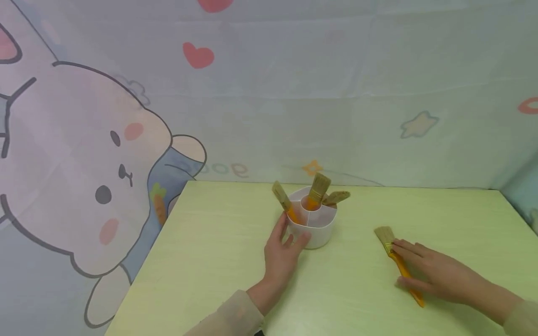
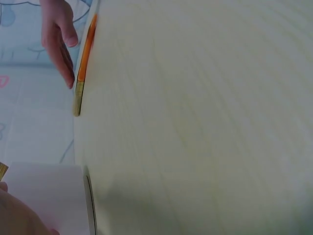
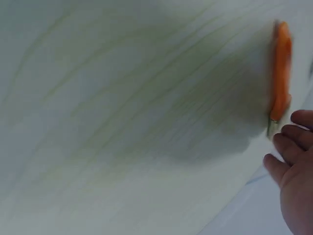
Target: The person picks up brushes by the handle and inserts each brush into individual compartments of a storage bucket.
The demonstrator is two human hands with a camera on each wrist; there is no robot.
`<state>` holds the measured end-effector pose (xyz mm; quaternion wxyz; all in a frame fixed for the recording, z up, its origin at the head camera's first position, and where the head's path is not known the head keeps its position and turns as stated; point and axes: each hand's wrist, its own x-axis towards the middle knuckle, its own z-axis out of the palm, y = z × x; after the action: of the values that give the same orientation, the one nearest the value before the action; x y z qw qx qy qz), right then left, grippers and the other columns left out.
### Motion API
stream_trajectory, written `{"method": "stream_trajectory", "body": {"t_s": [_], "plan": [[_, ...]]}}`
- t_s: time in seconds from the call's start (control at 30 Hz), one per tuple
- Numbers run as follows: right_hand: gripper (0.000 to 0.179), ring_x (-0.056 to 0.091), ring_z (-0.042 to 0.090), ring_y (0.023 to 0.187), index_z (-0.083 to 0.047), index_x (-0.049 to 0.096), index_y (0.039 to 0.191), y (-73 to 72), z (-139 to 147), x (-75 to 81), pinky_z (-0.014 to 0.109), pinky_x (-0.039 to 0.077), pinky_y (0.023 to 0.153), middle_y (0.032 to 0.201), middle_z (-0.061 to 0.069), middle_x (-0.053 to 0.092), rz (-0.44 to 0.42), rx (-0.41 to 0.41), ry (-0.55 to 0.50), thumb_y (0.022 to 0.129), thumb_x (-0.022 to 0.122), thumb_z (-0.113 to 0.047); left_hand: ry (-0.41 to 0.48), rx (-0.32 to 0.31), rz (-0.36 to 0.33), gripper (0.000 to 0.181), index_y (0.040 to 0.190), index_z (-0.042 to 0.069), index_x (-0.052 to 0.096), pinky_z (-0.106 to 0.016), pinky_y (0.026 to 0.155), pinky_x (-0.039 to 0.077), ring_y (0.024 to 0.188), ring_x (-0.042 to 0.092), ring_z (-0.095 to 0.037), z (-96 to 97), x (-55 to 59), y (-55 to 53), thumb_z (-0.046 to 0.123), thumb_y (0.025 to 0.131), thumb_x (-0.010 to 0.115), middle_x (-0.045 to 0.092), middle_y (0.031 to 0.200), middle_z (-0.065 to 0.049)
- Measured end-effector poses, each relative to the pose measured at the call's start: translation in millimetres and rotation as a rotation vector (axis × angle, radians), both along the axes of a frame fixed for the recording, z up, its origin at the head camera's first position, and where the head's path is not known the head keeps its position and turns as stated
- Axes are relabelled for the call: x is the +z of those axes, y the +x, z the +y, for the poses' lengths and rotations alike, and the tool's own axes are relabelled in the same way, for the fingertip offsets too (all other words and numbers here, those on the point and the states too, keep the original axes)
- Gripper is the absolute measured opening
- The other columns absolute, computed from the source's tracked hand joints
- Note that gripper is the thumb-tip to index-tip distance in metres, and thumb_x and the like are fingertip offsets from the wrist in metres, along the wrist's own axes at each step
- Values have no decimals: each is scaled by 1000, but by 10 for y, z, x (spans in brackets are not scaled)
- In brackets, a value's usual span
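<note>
A white round holder with several compartments stands on the table. My left hand grips its near left side, thumb in front and fingers along the wall. Three paintbrushes sit in it bristles up: one leaning left, one in the middle ring and one tilted right. Another paintbrush with an orange handle lies on the table to the right. Over it reaches my right hand, fingers extended by the ferrule and thumb beside the handle. In the right wrist view the fingers are loosely spread near the brush.
The pale yellow-green table ends at a back edge just behind the holder. A hanging cloth printed with a rabbit, hearts and stars covers the wall behind and the left side.
</note>
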<state>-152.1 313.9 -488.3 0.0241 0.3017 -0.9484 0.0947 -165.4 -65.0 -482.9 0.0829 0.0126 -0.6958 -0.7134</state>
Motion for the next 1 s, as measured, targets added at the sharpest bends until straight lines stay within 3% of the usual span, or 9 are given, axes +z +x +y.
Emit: {"method": "stream_trajectory", "body": {"t_s": [0.17,0.33,0.6,1.0], "plan": [[85,54,57,135,5,51,154,58,-46,-11,71,53,101,159,29,49,-114,-157,-49,98,75,-53,-1,3,-8,80,163,6,43,-48,120,47,155,42,-32,-4,17,1,14,94,84,46,166,-10],[93,44,63,140,11,44,156,80,-107,-77,76,45,108,160,36,41,-192,-208,-45,99,72,-58,-12,7,-9,80,163,7,44,-49,120,47,155,42,-32,-22,34,4,15,95,84,46,166,-10],[85,49,59,139,14,51,149,41,-59,-152,72,44,112,157,36,46,-85,-171,13,100,74,-51,-24,-6,-7,79,163,8,44,-49,119,47,154,43,-32,-16,24,-9,17,95,84,46,166,-10],[58,65,53,123,5,66,139,-20,-9,-160,67,59,95,143,26,64,58,-83,-44,95,82,-29,-36,-5,-19,79,163,8,45,-49,118,48,154,43,-31,-28,43,-9,16,95,84,46,166,-10]]}}
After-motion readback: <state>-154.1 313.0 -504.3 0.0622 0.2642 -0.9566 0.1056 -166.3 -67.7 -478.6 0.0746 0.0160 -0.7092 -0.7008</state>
